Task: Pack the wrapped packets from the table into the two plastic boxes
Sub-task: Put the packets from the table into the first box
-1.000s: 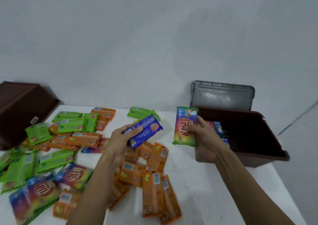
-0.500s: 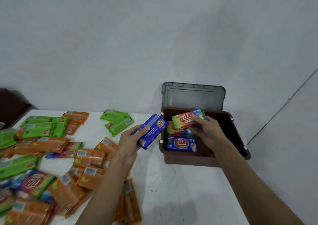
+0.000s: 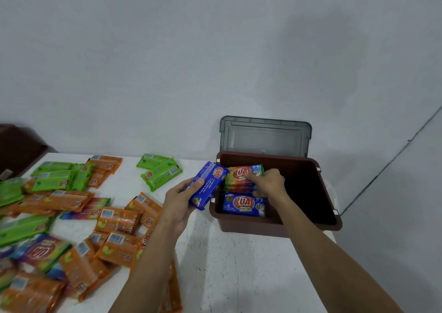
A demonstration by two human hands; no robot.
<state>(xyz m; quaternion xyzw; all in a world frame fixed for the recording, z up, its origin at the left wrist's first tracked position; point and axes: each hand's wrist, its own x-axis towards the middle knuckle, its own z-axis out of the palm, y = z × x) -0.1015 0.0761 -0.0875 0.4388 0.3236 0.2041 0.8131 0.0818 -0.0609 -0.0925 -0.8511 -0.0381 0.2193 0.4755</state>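
Table: a white tabletop (image 3: 239,265) with fine dark specks, set against a pale wall.
Right box: a brown rectangular plastic box (image 3: 275,227) at the table's right end, its grey lid (image 3: 265,135) standing upright behind it.
Left box: a second dark brown plastic box (image 3: 16,150) at the far left edge, only partly in view.
Loose packets: orange wrapped packets (image 3: 117,221) and green wrapped packets (image 3: 160,172) lie scattered over the left half of the table, some overlapping.
Left hand: the left hand (image 3: 181,200) is clamped on a blue wrapped packet (image 3: 208,184), tilted, just outside the brown box's left wall.
Right hand: the right hand (image 3: 267,183) reaches inside the box, fingers closed on a rainbow-coloured wrapped packet (image 3: 241,175).
Packed: a blue packet marked KUAT (image 3: 244,204) lies flat in the box, nearer the front wall.
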